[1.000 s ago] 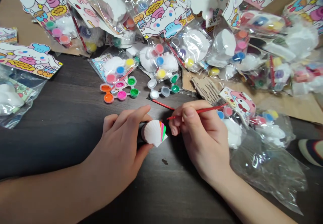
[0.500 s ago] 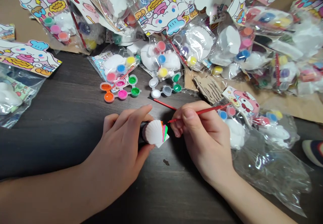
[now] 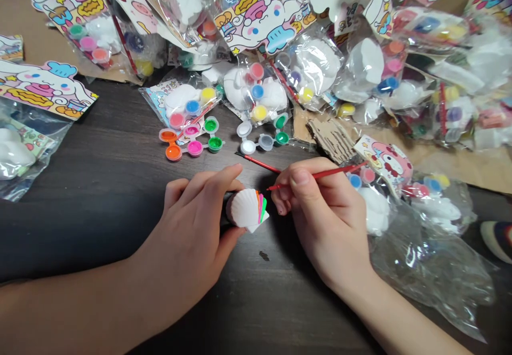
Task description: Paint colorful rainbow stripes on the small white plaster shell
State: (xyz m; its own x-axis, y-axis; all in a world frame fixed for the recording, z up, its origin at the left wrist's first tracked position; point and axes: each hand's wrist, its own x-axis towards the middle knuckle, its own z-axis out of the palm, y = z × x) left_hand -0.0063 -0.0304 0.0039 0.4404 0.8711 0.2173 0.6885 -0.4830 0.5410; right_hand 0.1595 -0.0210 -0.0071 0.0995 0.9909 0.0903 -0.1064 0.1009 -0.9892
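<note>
My left hand point(image 3: 196, 222) is closed round a small white seashell figure point(image 3: 245, 209), its ribbed face turned up. Green, pink and orange stripes colour the shell's right edge. In my right hand point(image 3: 324, 211) a thin red paintbrush point(image 3: 332, 172) is pinched between thumb and fingers, its tip just right of the shell's painted edge. A second red paintbrush point(image 3: 258, 161) lies on the table, its far end hidden behind my right hand. Beyond my hands sit opened paint pots of orange, pink and green point(image 3: 194, 148), and another strip of white, grey and green pots point(image 3: 265, 142).
Clear bags with white figures, paint pots and brushes point(image 3: 256, 88) crowd the back of the dark table point(image 3: 256, 301). More bags lie at the left point(image 3: 24, 147) and right point(image 3: 432, 206). A torn piece of cardboard point(image 3: 332, 139) and an empty plastic bag point(image 3: 432, 264) lie on the right.
The brush tip has shifted very slightly at the shell's upper right edge. Both hands keep nearly the same place and grip.
</note>
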